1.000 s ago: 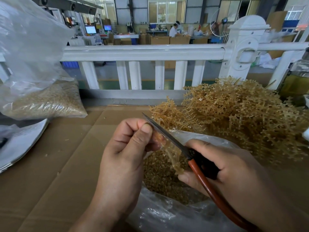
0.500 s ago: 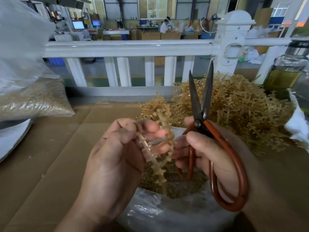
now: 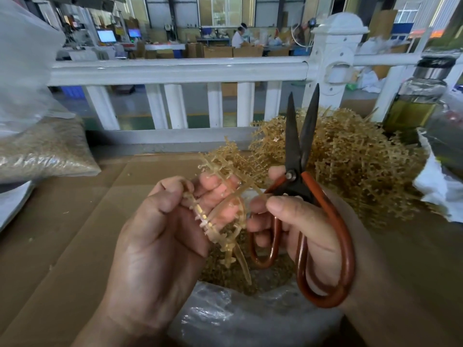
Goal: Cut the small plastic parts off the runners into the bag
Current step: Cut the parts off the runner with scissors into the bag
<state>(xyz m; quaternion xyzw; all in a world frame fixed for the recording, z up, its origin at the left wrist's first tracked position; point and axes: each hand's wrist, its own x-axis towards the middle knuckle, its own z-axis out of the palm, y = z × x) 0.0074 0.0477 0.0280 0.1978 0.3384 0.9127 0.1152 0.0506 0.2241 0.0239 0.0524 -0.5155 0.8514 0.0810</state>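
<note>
Holding the runner: the left hand (image 3: 160,234) is curling its fingers round a bent, pale-amber runner (image 3: 220,221), keeping it directly above the open mouth of the bag (image 3: 238,319).
Scissors: the right hand (image 3: 303,229) is gripping the red-handled scissors (image 3: 290,176) with fingers through the loops. The blades are pointing upward, slightly parted and clear of the runner.
Bag: the clear plastic bag is sitting on the cardboard-covered counter (image 3: 62,234) between the two wrists, holding a layer of cut parts (image 3: 253,276).
Done so far: the loose parts in the bag are suggesting many runners have been trimmed.
Runner in hand: small nubs are showing along its spine, so it is probably awaiting more cuts.
Left to do: a large tangled pile of runners (image 3: 355,161) is lying on the counter behind the right hand, suggesting plenty of work is remaining.
Elsewhere: a filled sack (image 3: 45,151) is resting at far left, a white railing (image 3: 175,71) is crossing behind, and a bottle (image 3: 416,103) is standing at right.
</note>
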